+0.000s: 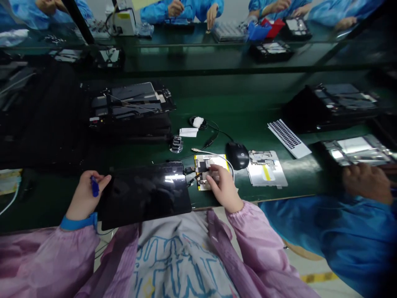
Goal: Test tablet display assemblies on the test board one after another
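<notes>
Panel (145, 192): black
Board (201, 176): silver, yellow edges
Small object (94, 187): deep blue
Wristband (77, 222): bright blue
Sleeves (257, 236): lilac pink
Shirt (173, 248): grey, blue outlined lettering
Tabletop (198, 101): dark green
Sheet (288, 138): white, rows of black marks

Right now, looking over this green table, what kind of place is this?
Probably an electronics workshop or factory: there's a stack of opened devices, a dark screen beside a bare board, and the blue sleeves of people on the far side.

Red bin (274, 29) just beside blue bin (258, 32)
</notes>
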Action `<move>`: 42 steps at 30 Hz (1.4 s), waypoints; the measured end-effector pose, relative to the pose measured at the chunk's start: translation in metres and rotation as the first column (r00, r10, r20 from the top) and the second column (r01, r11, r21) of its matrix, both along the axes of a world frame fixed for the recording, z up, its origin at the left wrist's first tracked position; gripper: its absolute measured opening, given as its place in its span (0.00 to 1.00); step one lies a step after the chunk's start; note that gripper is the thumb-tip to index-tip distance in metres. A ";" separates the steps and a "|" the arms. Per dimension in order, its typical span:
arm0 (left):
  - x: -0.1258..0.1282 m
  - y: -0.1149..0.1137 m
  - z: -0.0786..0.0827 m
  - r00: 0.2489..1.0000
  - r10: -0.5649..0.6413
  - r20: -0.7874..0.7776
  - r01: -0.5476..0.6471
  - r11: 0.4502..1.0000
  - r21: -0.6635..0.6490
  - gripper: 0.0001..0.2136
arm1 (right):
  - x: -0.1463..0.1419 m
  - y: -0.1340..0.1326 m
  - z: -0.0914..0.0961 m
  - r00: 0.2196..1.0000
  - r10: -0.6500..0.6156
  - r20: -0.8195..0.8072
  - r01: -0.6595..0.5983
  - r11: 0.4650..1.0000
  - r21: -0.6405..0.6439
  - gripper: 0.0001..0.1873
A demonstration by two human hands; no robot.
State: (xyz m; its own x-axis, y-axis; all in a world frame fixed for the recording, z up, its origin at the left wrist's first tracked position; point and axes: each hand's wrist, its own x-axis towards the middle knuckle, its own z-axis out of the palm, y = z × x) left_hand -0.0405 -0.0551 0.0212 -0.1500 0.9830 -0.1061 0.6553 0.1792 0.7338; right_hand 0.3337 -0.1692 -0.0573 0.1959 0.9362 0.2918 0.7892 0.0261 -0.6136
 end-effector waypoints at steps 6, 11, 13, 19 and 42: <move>0.022 0.019 -0.002 0.916 0.086 0.391 -0.101 0.995 0.020 0.17 | 0.004 0.020 -0.008 0.986 -0.047 0.157 0.050 0.999 -0.011 0.26; 0.032 0.038 -0.005 0.879 0.034 0.475 -0.040 0.999 0.004 0.17 | 0.002 0.022 -0.012 0.979 -0.076 0.190 0.070 0.997 0.038 0.26; 0.034 0.039 -0.006 0.831 0.042 0.555 -0.049 0.999 -0.001 0.17 | 0.002 0.023 -0.011 0.975 -0.079 0.209 0.072 0.997 0.039 0.26; 0.032 0.033 -0.008 0.678 -0.067 0.732 0.069 0.997 0.028 0.18 | 0.004 0.028 -0.012 0.974 -0.091 0.208 0.091 0.996 0.007 0.26; 0.016 0.025 -0.035 0.689 -0.243 0.683 0.204 0.969 0.139 0.15 | -0.113 -0.004 0.055 0.777 0.529 0.341 -0.574 0.818 0.040 0.25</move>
